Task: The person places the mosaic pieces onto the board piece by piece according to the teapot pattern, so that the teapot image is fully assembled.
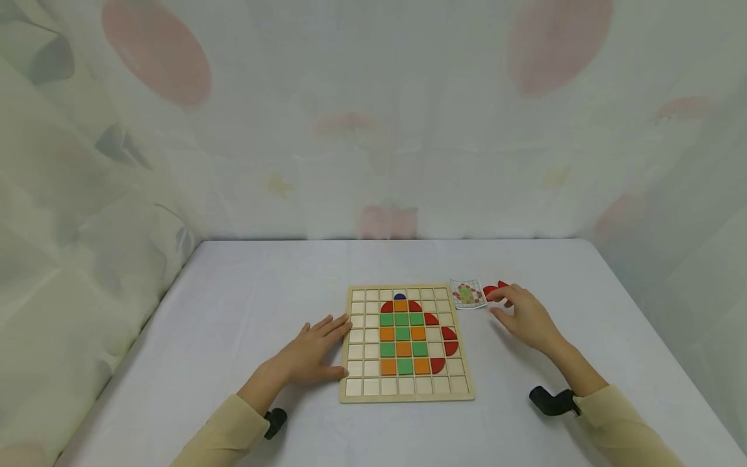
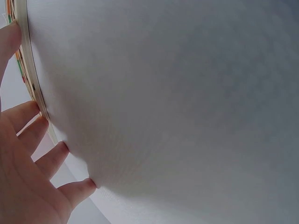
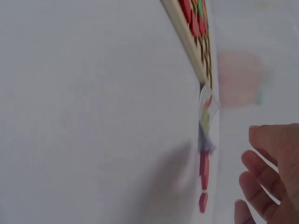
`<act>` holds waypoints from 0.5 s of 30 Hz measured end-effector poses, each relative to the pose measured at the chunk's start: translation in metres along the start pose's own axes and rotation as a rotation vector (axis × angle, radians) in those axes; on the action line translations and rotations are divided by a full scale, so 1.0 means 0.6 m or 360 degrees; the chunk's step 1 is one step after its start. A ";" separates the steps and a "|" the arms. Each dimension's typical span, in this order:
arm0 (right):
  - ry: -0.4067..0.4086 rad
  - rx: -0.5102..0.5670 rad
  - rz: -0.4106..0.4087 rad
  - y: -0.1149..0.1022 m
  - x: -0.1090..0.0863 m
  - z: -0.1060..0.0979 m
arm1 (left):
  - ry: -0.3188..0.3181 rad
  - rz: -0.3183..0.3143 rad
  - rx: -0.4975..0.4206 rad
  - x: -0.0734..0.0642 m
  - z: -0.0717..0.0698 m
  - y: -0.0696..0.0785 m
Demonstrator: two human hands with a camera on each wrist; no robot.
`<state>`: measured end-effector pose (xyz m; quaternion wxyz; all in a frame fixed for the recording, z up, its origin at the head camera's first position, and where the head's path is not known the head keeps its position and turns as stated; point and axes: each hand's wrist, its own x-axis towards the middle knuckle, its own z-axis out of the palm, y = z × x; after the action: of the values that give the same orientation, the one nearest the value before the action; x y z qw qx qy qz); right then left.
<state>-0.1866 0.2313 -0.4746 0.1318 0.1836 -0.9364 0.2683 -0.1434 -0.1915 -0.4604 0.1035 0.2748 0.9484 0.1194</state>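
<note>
A wooden grid board (image 1: 408, 399) lies flat on the table, bearing green and orange squares, several red quarter-round pieces and one blue half-round piece (image 1: 399, 296). My left hand (image 1: 309, 355) is spread at the board's left side, thumb and fingertips touching its edge; the left wrist view shows the fingers (image 2: 51, 161) fairly straight. Over the table to the right of the board, my right hand (image 1: 525, 319) hovers beside loose red pieces (image 1: 489, 292). Its fingers bend loosely, and the right wrist view shows nothing between thumb and fingertips.
Between the board and the loose red pieces lies a small printed pattern card (image 1: 467, 295), one edge lifted in the right wrist view. White cloth covers the table (image 1: 262, 279). Patterned curtains (image 1: 373, 130) stand behind it and at both sides. Black devices (image 1: 551, 401) sit at the wrists.
</note>
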 end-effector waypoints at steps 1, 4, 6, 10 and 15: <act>-0.0012 0.0000 0.0015 0.006 0.002 -0.001 | 0.0001 -0.0002 0.0001 0.000 0.000 0.000; -0.0051 -0.0016 0.0042 0.022 0.008 -0.002 | 0.0001 -0.0002 0.0001 0.001 0.000 -0.001; -0.0079 -0.0024 0.0049 0.032 0.012 -0.001 | 0.0000 -0.0001 -0.0004 0.001 0.000 -0.001; -0.0134 -0.0026 0.0069 0.050 0.020 0.005 | 0.0003 0.0013 -0.0016 0.001 0.000 0.000; -0.0185 -0.0029 0.0109 0.062 0.028 0.016 | -0.0004 0.0019 -0.0007 0.002 0.001 -0.002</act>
<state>-0.2187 0.2507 -0.4936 0.0697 0.1657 -0.9506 0.2530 -0.1449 -0.1916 -0.4618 0.1048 0.2803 0.9464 0.1219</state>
